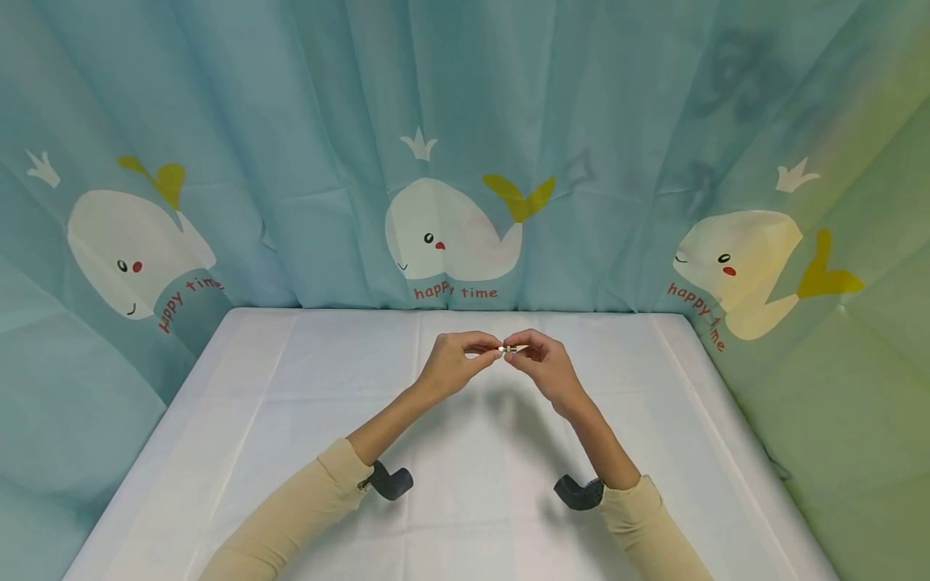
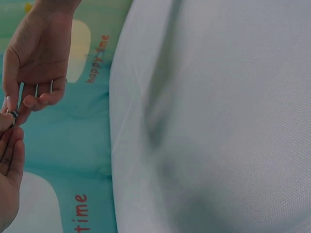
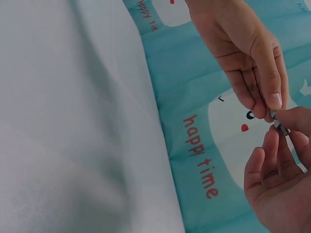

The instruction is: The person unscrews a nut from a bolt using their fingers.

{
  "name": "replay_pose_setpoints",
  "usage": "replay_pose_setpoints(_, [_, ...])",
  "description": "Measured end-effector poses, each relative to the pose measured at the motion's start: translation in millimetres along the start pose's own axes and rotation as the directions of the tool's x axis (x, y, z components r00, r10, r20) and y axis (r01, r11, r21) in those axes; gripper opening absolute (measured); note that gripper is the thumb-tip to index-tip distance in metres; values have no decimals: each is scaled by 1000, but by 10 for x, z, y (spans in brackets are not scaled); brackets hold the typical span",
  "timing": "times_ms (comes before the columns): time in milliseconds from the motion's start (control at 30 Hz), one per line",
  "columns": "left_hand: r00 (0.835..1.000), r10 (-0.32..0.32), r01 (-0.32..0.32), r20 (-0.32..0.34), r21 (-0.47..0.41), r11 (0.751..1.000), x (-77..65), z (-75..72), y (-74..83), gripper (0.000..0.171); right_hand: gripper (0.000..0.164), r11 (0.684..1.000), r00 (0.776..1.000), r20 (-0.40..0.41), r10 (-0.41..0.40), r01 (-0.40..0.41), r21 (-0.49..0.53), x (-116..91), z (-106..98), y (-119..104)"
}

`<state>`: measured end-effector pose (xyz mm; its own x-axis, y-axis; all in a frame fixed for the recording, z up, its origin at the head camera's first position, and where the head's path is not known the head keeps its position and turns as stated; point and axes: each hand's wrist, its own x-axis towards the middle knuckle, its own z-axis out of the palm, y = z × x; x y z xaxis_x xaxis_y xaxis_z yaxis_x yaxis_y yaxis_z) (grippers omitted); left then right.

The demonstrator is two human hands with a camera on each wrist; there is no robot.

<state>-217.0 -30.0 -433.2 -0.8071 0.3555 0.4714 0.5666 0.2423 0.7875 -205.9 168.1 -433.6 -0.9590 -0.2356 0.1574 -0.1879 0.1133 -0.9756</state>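
A small, slim silvery metal piece (image 1: 512,349) with a narrow dark band is held above the far part of the table, between both hands. My left hand (image 1: 452,363) pinches its left end between thumb and fingertips. From the other side my right hand (image 1: 548,369) pinches it too, and its pointed right end shows beside the fingers. In the right wrist view the metal piece (image 3: 282,128) looks like a short connector or fitting, partly covered by the right thumb. The left wrist view catches only a bit of the metal piece (image 2: 15,114) between the fingertips.
A white cloth covers the table (image 1: 465,516), with shadows of both arms on it. Behind it hangs a blue-green curtain (image 1: 312,161) printed with whales. A black curved piece (image 1: 392,482) sits at the left sleeve and another black piece (image 1: 579,492) at the right.
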Motion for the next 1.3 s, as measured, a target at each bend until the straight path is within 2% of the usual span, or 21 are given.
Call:
replay_pose_setpoints(233, [1000, -6, 6, -13, -9, 1000, -1, -3, 3, 10, 28, 1000, 1000, -1, -22, 22, 16, 0, -3, 15])
replay_pose_setpoints(433, [1000, -10, 10, -14, -13, 1000, 6, -4, 2, 9, 32, 999, 999, -2, 35, -35, 12, 14, -1, 8])
replay_pose_setpoints(567, [1000, -3, 3, -3, -16, 1000, 6, -4, 2, 9, 27, 999, 999, 13, 52, -53, 4, 22, -5, 24])
replay_pose_setpoints(933, [1000, -10, 10, -1, -14, 1000, 8, -8, 9, 9, 21, 1000, 1000, 25, -18, 18, -3, 17, -7, 13])
replay_pose_setpoints(1033, [1000, -6, 6, -4, -5, 1000, 7, -6, 9, 9, 26, 1000, 999, 28, -24, 24, 4, 9, -9, 11])
replay_pose_setpoints(1167, [1000, -3, 3, -8, -4, 1000, 4, -2, 3, 10, 32, 1000, 1000, 20, -1, 1, 3, 2, 1, -9])
replay_pose_setpoints(1300, [1000, -9, 9, -1, -18, 1000, -2, 0, -2, 10, 30, 999, 999, -13, 47, -47, -6, 9, 9, -1])
